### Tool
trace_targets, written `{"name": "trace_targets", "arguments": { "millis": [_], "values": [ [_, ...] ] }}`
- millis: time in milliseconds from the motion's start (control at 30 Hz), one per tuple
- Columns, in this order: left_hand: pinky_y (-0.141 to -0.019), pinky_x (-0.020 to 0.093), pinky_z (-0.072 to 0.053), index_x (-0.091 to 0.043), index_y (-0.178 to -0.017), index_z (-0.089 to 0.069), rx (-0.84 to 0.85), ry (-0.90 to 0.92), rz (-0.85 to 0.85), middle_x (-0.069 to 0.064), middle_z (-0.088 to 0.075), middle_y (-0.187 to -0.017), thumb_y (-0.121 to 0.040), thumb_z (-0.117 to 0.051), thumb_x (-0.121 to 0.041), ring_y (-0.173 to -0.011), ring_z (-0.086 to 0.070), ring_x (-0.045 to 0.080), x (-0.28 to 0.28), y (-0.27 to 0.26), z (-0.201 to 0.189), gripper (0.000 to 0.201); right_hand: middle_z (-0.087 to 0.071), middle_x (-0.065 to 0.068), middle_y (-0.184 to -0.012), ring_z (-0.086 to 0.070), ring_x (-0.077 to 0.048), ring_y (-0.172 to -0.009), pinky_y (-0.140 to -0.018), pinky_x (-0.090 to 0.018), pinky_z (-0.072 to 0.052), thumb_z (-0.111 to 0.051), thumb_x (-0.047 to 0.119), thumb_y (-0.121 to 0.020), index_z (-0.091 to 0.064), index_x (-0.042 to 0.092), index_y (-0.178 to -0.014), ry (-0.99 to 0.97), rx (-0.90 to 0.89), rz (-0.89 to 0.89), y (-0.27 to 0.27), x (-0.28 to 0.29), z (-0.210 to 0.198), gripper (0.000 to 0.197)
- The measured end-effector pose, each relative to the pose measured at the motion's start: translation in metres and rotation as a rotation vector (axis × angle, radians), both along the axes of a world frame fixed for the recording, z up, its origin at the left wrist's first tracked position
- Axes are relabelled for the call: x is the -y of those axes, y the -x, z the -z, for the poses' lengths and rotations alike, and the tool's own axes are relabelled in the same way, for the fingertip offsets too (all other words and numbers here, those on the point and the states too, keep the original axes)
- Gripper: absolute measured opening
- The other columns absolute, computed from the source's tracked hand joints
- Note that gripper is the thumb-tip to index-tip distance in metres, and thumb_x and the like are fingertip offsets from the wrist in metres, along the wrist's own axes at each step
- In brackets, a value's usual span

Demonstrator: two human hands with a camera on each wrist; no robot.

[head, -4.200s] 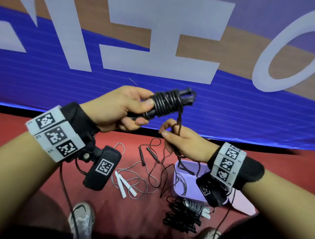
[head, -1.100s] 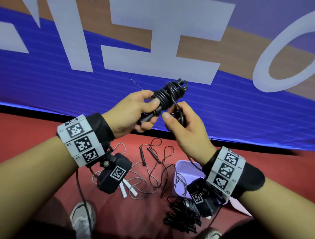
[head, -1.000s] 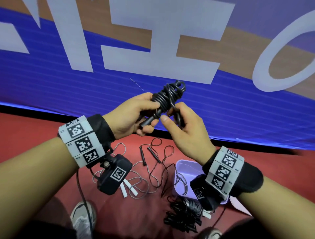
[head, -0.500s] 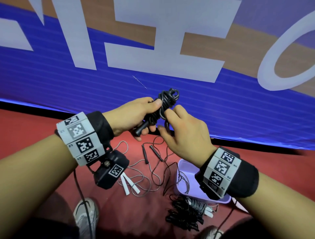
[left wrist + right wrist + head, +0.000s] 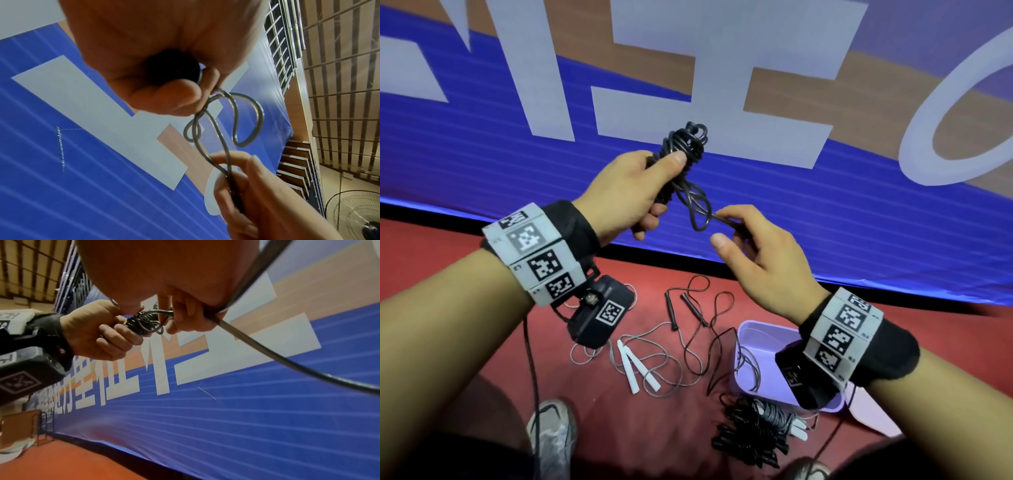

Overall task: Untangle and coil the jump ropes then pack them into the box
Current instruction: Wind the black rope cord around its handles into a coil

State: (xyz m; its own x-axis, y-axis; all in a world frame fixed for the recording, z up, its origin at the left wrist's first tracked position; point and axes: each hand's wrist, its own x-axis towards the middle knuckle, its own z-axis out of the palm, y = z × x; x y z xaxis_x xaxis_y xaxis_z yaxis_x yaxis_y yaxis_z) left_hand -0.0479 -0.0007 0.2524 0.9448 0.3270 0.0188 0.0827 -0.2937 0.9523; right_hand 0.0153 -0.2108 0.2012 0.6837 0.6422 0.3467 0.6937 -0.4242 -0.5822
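L hand point(image 5: 626, 192) round coiled black rope point(image 5: 683, 147), R hand point(image 5: 760, 253) pinching loose loop.

We seem to be in an indoor sports hall. A red sports floor point(image 5: 465, 342) runs up to a large blue banner point(image 5: 482, 147) printed with big white characters. From the left wrist camera we see tiered stands point(image 5: 296, 164) under a slatted ceiling point(image 5: 345, 81), with railings point(image 5: 281, 48) above and a standing fan point(image 5: 357, 216) in the corner.
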Motion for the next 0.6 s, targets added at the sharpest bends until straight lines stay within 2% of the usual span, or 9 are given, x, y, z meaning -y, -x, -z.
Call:
{"name": "trace_targets", "arguments": {
  "millis": [100,200,267,367,433,500,533,567,600],
  "values": [
    [-0.041,0.027,-0.035,-0.019,-0.077,-0.042,0.012,-0.005,0.005,0.003,-0.041,-0.061,-0.095,-0.049,-0.054,-0.041,-0.034,0.017,-0.004,0.0,0.001,0.04,-0.048,0.01,-0.062,-0.05,-0.011,-0.064,-0.056,-0.03,-0.034,-0.035,0.051,-0.099,-0.052,0.04,-0.124,0.002,-0.017,-0.001,-0.003,0.005,0.0,0.032],
    [-0.042,0.027,-0.034,-0.018,-0.08,-0.042,0.042,0.011,-0.023,0.004,-0.039,-0.061,-0.096,-0.049,-0.052,-0.042,-0.032,0.018,-0.008,0.0,-0.005,0.038,-0.045,0.007,-0.057,-0.047,-0.009,-0.06,-0.054,-0.031,-0.035,-0.044,0.038,-0.103,-0.058,0.038,-0.124,0.031,0.009,0.041,-0.011,0.009,0.005,0.025],
    [-0.043,0.027,-0.033,-0.019,-0.08,-0.041,0.07,0.031,-0.062,0.003,-0.037,-0.06,-0.095,-0.05,-0.052,-0.043,-0.032,0.019,-0.014,0.0,-0.009,0.037,-0.051,0.012,-0.059,-0.048,-0.009,-0.06,-0.055,-0.031,-0.037,-0.05,0.034,-0.101,-0.062,0.033,-0.116,0.053,0.019,0.057,-0.018,0.014,0.009,0.019],
    [-0.043,0.027,-0.033,-0.018,-0.083,-0.043,0.082,0.03,-0.093,0.001,-0.037,-0.06,-0.092,-0.052,-0.054,-0.045,-0.033,0.02,-0.02,0.0,-0.009,0.038,-0.066,0.01,-0.077,-0.058,-0.012,-0.071,-0.07,-0.028,-0.048,-0.065,0.02,-0.094,-0.067,0.017,-0.097,0.004,0.023,0.005,-0.027,0.021,0.017,0.005],
    [-0.043,0.027,-0.033,-0.019,-0.082,-0.043,0.087,0.036,-0.105,0.0,-0.037,-0.059,-0.091,-0.052,-0.054,-0.044,-0.033,0.02,-0.021,0.0,-0.009,0.038,-0.07,-0.002,-0.101,-0.066,-0.015,-0.091,-0.082,-0.021,-0.048,-0.076,0.01,-0.084,-0.065,0.01,-0.084,0.038,0.048,-0.017,-0.035,0.024,0.025,0.011],
    [-0.043,0.027,-0.033,-0.02,-0.078,-0.044,0.096,0.056,-0.129,-0.001,-0.038,-0.059,-0.092,-0.053,-0.054,-0.043,-0.034,0.018,-0.023,-0.001,-0.01,0.038,-0.071,-0.006,-0.107,-0.068,-0.012,-0.099,-0.082,-0.013,-0.045,-0.076,0.004,-0.08,-0.057,0.01,-0.076,0.106,-0.013,0.02,-0.041,0.026,0.028,0.021],
    [-0.042,0.027,-0.034,-0.021,-0.077,-0.044,0.097,0.054,-0.138,-0.001,-0.038,-0.059,-0.093,-0.053,-0.054,-0.043,-0.035,0.017,-0.023,-0.001,-0.011,0.038,-0.072,-0.005,-0.103,-0.068,-0.004,-0.094,-0.077,-0.011,-0.044,-0.071,0.001,-0.083,-0.052,0.012,-0.076,0.131,-0.053,0.041,-0.043,0.027,0.029,0.023],
    [-0.042,0.027,-0.034,-0.022,-0.077,-0.043,0.094,0.048,-0.143,-0.001,-0.039,-0.06,-0.093,-0.053,-0.055,-0.043,-0.036,0.017,-0.023,-0.002,-0.01,0.038,-0.073,-0.001,-0.097,-0.067,0.002,-0.082,-0.074,-0.015,-0.048,-0.064,-0.001,-0.086,-0.049,0.013,-0.08,0.132,-0.091,0.054,-0.044,0.027,0.028,0.021],
    [-0.042,0.027,-0.034,-0.022,-0.076,-0.042,0.088,0.044,-0.144,-0.001,-0.039,-0.06,-0.093,-0.053,-0.055,-0.043,-0.036,0.017,-0.023,-0.002,-0.009,0.039,-0.073,0.004,-0.094,-0.065,0.003,-0.072,-0.072,-0.025,-0.051,-0.056,-0.001,-0.09,-0.05,0.015,-0.088,0.131,-0.113,0.051,-0.044,0.026,0.027,0.017]
  ]
}}
